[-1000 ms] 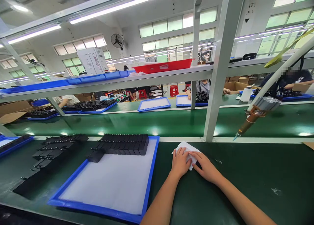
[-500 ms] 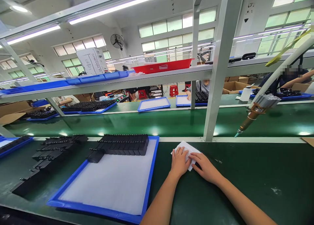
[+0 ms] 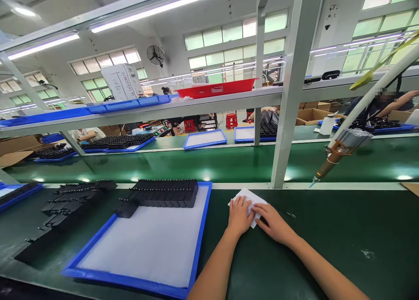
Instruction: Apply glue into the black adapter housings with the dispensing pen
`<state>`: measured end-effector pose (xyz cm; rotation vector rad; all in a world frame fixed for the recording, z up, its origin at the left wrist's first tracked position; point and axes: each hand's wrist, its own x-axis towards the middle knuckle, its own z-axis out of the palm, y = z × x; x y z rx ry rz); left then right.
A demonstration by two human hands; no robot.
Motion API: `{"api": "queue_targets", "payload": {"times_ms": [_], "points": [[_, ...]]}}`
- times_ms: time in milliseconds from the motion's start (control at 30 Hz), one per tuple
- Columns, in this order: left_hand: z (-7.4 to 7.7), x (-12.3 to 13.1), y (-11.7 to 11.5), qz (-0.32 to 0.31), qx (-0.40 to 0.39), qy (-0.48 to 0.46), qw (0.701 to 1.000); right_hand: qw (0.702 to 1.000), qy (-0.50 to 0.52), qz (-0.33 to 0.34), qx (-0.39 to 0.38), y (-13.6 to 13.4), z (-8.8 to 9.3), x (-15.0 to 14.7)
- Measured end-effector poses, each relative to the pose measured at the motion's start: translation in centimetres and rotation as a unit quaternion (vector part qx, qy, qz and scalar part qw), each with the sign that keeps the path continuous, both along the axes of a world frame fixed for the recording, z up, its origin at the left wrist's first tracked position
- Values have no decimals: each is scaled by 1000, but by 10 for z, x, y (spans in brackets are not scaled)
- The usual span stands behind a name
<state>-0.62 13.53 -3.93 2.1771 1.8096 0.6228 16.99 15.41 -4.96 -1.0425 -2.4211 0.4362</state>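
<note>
Both my hands lie flat on a small white cloth (image 3: 252, 196) on the green bench top. My left hand (image 3: 239, 215) covers its left part with the fingers stretched out. My right hand (image 3: 273, 224) rests on its right corner, fingers also extended. To the left stands a blue tray (image 3: 201, 234) with a white liner, and a row of black parts (image 3: 166, 191) fills its far edge.
Loose black parts (image 3: 70, 199) lie left of the tray. A hanging brass-tipped tool (image 3: 330, 159) dangles at the right above a green conveyor belt (image 3: 209, 162). A metal post (image 3: 290, 94) rises behind the cloth. Other people work at far benches with blue trays.
</note>
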Motion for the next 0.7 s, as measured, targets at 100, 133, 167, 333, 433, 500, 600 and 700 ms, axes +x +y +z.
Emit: {"api": "queue_targets", "payload": {"times_ms": [100, 133, 167, 333, 433, 500, 600, 700], "points": [[0, 1, 0, 1, -3, -5, 1000, 1000, -8, 1, -4, 0, 1, 0], [0, 1, 0, 1, -4, -8, 1000, 1000, -11, 0, -7, 1, 1, 0], [0, 1, 1, 3, -6, -13, 1000, 1000, -12, -3, -9, 1, 1, 0], [4, 3, 2, 59, -6, -46, 997, 1000, -16, -21, 9, 1, -1, -2], [16, 6, -2, 59, 26, -71, 995, 998, -17, -26, 54, 1, -5, -3], [28, 13, -8, 12, 40, -93, 995, 995, -17, -30, 91, 0, -5, -4], [44, 37, -30, -79, 40, -122, 989, 987, -20, -38, 157, -2, -3, -7], [46, 71, -64, -142, -1, -132, 981, 979, -22, -45, 199, -5, 3, -8]]}}
